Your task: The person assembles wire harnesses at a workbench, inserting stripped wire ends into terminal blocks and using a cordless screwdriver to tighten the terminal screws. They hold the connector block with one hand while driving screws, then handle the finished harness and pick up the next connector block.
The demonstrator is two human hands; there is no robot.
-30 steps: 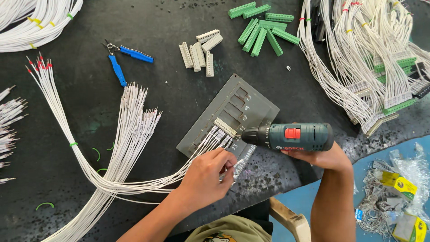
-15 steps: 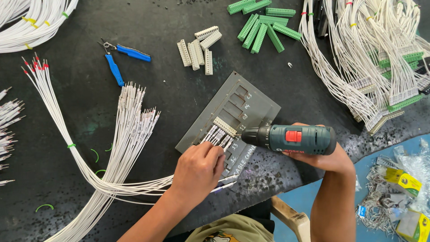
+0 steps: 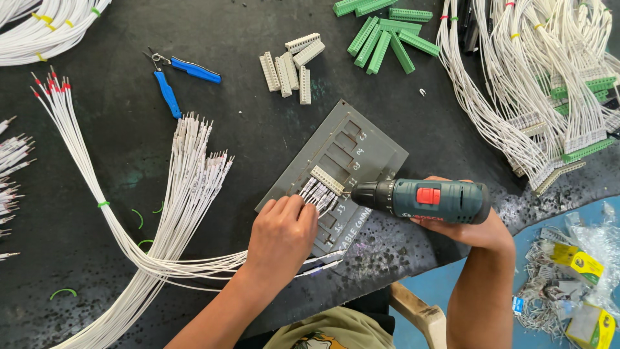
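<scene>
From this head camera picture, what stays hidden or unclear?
- The bit of the teal cordless screwdriver: too small and dark to see whether it touches the white terminal block.
- Left hand: its fingertips hide where the white wires enter that block.
- Right hand: mostly under the tool, so its trigger finger is unseen.
- Green terminal strips: cut by the top edge.

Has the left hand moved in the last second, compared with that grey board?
Yes. The left hand has slid up along the grey board toward the white connector, so its fingers now rest on the wires right beside it.
</scene>
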